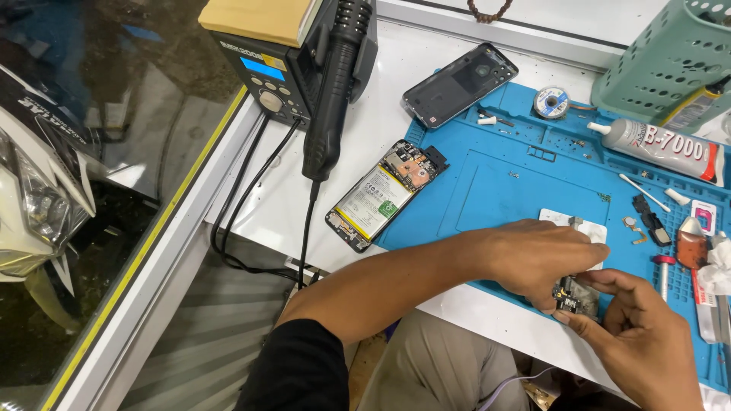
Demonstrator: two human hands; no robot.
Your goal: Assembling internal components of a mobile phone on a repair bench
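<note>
Blue repair mat (pixel 518 190) lying bare mid-frame, left hand (pixel 537 255) and right hand (pixel 636 335) both pinching small circuit board (pixel 572 297) at table edge (pixel 487 316), lower right, opened phone (pixel 384 194) sitting clear at centre.

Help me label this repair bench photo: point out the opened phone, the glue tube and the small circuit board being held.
opened phone (pixel 378 196), head view, on its battery.
glue tube (pixel 661 144), head view, mid-body.
small circuit board (pixel 569 295), head view, on its dark face between the fingers of both hands.
</note>
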